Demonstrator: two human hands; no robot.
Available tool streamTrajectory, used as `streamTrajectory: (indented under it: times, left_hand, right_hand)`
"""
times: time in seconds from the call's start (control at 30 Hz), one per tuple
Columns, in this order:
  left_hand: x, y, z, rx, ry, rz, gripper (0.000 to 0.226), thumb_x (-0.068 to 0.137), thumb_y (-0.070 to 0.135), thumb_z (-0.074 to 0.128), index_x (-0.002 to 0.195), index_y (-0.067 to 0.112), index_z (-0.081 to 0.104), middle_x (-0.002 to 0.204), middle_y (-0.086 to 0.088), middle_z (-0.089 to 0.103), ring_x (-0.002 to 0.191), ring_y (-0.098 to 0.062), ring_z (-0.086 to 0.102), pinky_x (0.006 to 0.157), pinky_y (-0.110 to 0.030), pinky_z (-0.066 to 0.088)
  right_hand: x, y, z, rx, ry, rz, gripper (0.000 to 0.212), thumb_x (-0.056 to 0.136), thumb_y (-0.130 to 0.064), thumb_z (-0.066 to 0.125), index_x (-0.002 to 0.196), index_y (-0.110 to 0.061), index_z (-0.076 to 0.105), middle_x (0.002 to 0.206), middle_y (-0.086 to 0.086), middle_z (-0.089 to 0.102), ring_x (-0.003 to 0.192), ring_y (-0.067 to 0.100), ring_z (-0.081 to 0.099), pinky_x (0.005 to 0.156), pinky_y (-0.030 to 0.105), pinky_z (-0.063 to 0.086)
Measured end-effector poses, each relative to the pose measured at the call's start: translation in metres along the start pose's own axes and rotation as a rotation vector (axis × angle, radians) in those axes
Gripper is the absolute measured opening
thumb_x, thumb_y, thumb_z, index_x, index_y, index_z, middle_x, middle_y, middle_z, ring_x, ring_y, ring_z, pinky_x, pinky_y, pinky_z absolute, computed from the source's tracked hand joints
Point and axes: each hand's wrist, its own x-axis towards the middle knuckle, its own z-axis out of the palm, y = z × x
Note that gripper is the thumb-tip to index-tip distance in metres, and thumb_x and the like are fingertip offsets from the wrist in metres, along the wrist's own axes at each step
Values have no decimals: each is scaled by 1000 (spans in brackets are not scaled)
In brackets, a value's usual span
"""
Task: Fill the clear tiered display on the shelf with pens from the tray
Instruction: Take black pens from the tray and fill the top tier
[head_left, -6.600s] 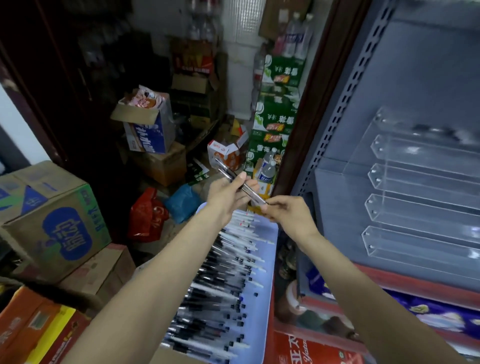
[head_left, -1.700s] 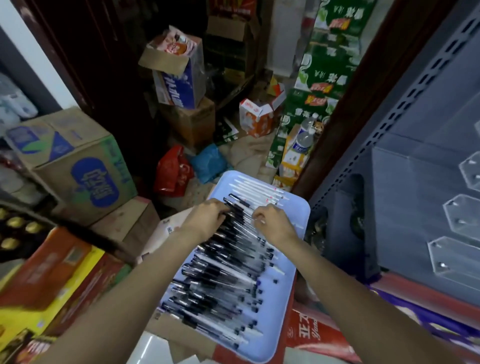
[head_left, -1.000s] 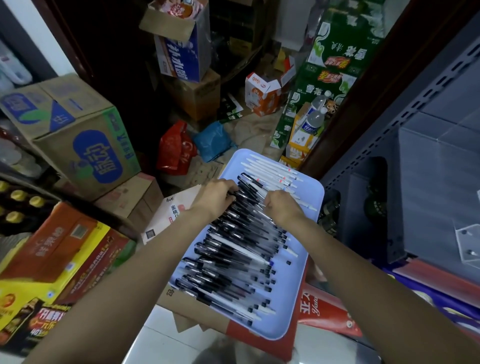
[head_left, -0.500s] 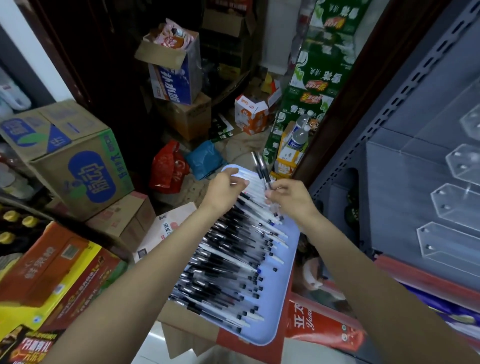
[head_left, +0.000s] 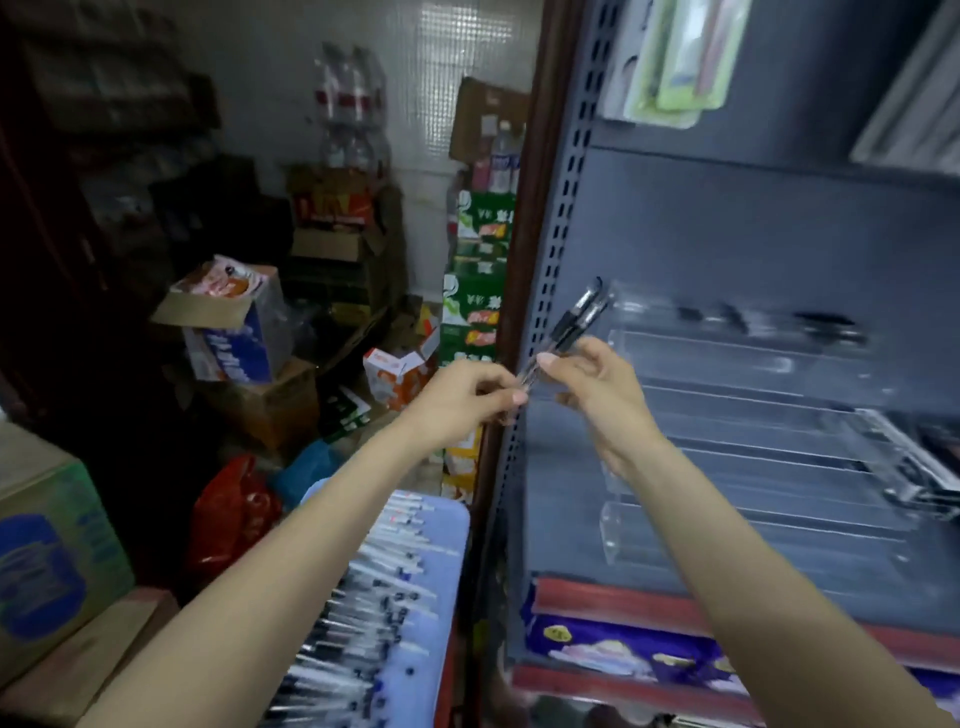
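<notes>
A small bunch of black-capped pens (head_left: 574, 325) is raised in front of the shelf upright, caps pointing up and right. My right hand (head_left: 589, 382) grips the bunch around its clear barrels. My left hand (head_left: 467, 397) pinches the lower ends of the same pens. The clear tiered display (head_left: 769, 415) stands on the grey shelf to the right; a few dark pens lie in its top tier and the lower tiers look bare. The light blue tray (head_left: 447, 525) with several more pens sits below my forearms.
A grey perforated shelf upright (head_left: 550, 291) and a brown post run vertically just behind my hands. Cardboard boxes (head_left: 234, 322), green cartons (head_left: 475, 312), and a red bag (head_left: 228, 514) crowd the floor at left. Packaged goods hang above the shelf.
Both hands have lifted from the tray up and to the right with the bunch of pens. The view has swung up towards the shelf and the display.
</notes>
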Motion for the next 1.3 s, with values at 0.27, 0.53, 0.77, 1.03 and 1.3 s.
streamTrajectory:
  times: [0.27, 0.53, 0.77, 1.03, 1.3]
  left_hand:
    - [54, 82, 58, 234, 47, 123, 15, 89, 23, 62, 83, 9, 67, 67, 1, 63, 55, 2, 53, 55, -8, 39]
    - [98, 131, 103, 91, 288, 138, 7, 83, 16, 69, 85, 10, 68, 70, 6, 62, 65, -5, 57, 67, -15, 47]
    - [108, 132, 111, 100, 512, 39, 4, 84, 19, 68, 81, 16, 69, 75, 6, 66, 78, -12, 61, 81, -31, 50]
    - [117, 135, 94, 76, 568, 34, 5, 84, 21, 67, 84, 16, 70, 75, 7, 64, 80, -14, 60, 85, -32, 49]
    - [124, 121, 80, 90, 540, 30, 6, 85, 22, 67, 86, 17, 70, 82, 3, 67, 87, -17, 62, 87, -35, 51]
  right_hand:
    - [5, -42, -148, -19, 115, -236, 17, 88, -4, 60, 90, -20, 60, 81, 2, 64, 67, 8, 63, 63, 20, 51]
    - [22, -49, -240, 20, 139, -264, 13, 86, 0, 61, 81, -11, 62, 72, 5, 68, 68, 16, 66, 68, 21, 55]
    - [57, -37, -278, 170, 314, -209, 7, 87, 1, 60, 90, -5, 64, 76, 1, 66, 68, 9, 64, 66, 11, 53]
    - [102, -29, -264, -232, 143, -177, 10, 89, 2, 56, 90, -4, 63, 80, 6, 64, 78, 24, 65, 85, 29, 55]
    - [129, -35, -249, -406, 92, -208, 17, 86, -4, 62, 78, -18, 67, 83, 6, 68, 77, 18, 66, 81, 25, 51]
